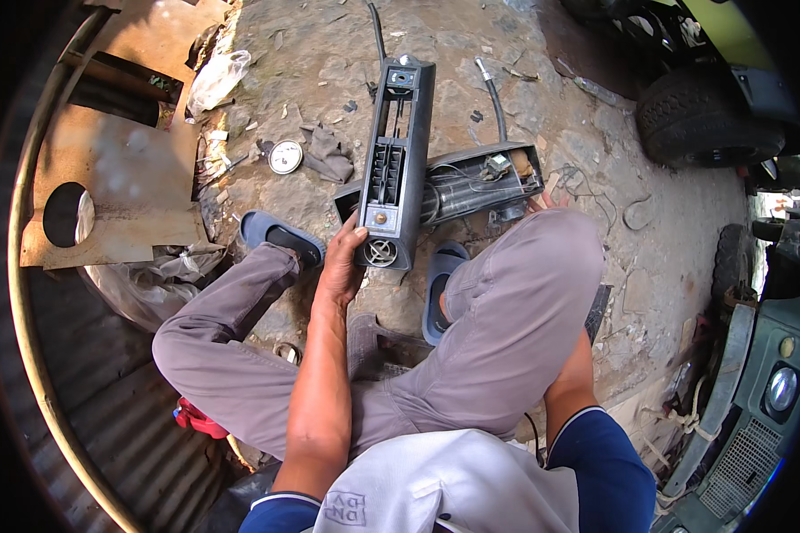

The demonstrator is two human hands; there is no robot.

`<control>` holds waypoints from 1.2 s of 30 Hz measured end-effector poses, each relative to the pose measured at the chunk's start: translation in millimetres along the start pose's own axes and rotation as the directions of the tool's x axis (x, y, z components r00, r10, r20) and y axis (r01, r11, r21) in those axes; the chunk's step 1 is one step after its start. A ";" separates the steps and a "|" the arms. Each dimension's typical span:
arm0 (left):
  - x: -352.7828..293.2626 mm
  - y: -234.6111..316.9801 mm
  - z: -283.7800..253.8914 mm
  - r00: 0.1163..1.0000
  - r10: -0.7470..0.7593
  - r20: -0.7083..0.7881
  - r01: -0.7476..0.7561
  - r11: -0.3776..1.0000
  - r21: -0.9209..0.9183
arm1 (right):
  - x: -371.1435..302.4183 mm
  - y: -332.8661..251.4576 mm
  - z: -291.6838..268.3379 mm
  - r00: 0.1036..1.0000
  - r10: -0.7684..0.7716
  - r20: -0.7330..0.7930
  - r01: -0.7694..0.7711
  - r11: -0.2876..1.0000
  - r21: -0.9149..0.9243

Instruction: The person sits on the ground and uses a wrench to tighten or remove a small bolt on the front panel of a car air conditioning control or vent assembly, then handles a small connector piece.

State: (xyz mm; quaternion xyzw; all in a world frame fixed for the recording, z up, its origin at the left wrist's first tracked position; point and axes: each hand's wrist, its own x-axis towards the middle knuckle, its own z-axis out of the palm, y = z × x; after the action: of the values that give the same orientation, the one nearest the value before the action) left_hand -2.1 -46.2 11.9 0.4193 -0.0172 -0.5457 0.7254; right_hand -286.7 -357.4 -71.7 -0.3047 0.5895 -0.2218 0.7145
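We've got the left hand (342, 266) closed on the near end of the black vent panel (396, 160), already lifted off the housing (471, 186) on the ground; right hand hidden behind the knee, grip unknown.

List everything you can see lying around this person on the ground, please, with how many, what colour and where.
Long vented panel: one, dark grey, upright at centre, near end in the left hand.
Open housing: one, black, lying behind the panel, wires inside.
Round gauge: one, white-faced, on the ground left of the panel.
Rag: one, grey, beside the gauge.
Rusty metal sheet: one, brown, round hole, far left.
Plastic bag: one, clear, upper left.
Tyre: one, black, upper right.
Sandals: two, blue, on the feet.
Left hand: grips the panel's lower edge.
Right hand: mostly hidden behind the knee, at the housing.
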 end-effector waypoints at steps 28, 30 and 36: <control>-2.7 8.9 8.4 0.985 -0.088 -0.151 0.098 0.993 0.060 | 24.9 167.7 -44.8 0.967 -0.036 -0.254 -0.197 0.530 -0.825; -3.4 6.1 7.3 0.985 -0.087 -0.149 0.094 0.994 0.047 | 19.7 165.2 -50.4 0.968 -0.034 -0.250 -0.199 0.504 -0.840; 0.8 5.9 1.9 0.990 -0.066 -0.125 0.077 0.994 0.083 | 2.3 146.5 -59.0 0.976 -0.027 -0.217 -0.176 0.488 -0.855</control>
State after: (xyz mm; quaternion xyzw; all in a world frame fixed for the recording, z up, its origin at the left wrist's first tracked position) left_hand 1.9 -47.7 16.5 0.4838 0.0182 -0.5433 0.6859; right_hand -350.1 -264.4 -182.5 -0.5731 0.7020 0.1077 0.4088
